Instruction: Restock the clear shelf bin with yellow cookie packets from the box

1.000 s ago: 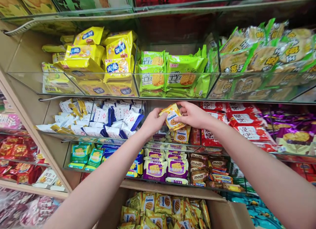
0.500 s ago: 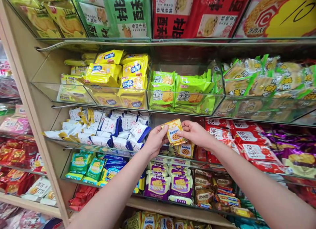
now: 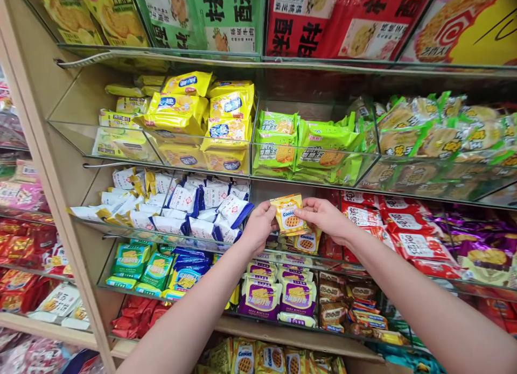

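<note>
Between my two hands is a small yellow cookie packet (image 3: 289, 217), held upright with its printed front toward me. The thumb and fingers of my left hand (image 3: 260, 226) pinch its left edge. My right hand (image 3: 325, 218) grips the right edge, its thumb lying over the front. Right behind and below, another cookie packet (image 3: 307, 242) of the same kind sits in the shelf compartment. White and blue packets (image 3: 208, 207) lie just left of my left hand. Red and white packets (image 3: 412, 228) fill the compartments right of my right hand.
Above my hands, a clear shelf front (image 3: 315, 161) holds green biscuit packets (image 3: 329, 142); yellow packets (image 3: 177, 110) are to their left. Purple soda biscuit packets (image 3: 258, 298) stand below. More cookie packets (image 3: 270, 358) lie at the bottom. A wooden upright (image 3: 52, 164) edges the shelves at left.
Both hands still hold the cookie packet, which sits slightly further right and more level in view. My right thumb has shifted a little on its front. The shelf view has moved slightly.
</note>
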A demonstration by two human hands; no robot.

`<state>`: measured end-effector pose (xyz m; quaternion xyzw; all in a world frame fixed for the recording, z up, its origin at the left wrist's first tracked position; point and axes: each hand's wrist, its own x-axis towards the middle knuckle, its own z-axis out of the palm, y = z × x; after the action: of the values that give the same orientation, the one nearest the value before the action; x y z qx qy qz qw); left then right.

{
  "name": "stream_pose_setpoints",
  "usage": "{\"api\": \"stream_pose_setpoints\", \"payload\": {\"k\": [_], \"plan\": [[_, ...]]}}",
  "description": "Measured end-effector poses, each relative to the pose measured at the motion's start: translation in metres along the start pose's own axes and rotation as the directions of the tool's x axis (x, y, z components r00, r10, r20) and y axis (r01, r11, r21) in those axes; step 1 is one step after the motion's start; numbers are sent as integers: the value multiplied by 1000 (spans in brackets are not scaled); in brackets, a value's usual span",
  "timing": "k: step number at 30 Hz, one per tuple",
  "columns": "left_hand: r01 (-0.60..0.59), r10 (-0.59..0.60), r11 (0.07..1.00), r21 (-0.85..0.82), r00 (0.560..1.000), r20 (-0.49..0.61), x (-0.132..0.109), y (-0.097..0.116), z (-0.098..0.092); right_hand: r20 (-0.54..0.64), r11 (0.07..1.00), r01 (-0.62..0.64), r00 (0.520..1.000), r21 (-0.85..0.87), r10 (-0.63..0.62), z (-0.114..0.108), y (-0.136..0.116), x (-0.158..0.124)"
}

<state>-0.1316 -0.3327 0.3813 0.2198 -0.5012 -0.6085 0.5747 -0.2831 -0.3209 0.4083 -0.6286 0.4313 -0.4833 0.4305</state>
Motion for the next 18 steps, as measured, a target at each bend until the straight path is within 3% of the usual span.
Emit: {"api": "stream_pose_setpoints", "payload": {"k": [7,18], "plan": [[5,-5,1000,-11,1000,0,-2,1,0,-91,1000,20,996,23,-18,1,10,1],[-37,36,999,23,999,33,-1,0,-4,-76,997,23,997,67,-18,2,11,-1]]}}
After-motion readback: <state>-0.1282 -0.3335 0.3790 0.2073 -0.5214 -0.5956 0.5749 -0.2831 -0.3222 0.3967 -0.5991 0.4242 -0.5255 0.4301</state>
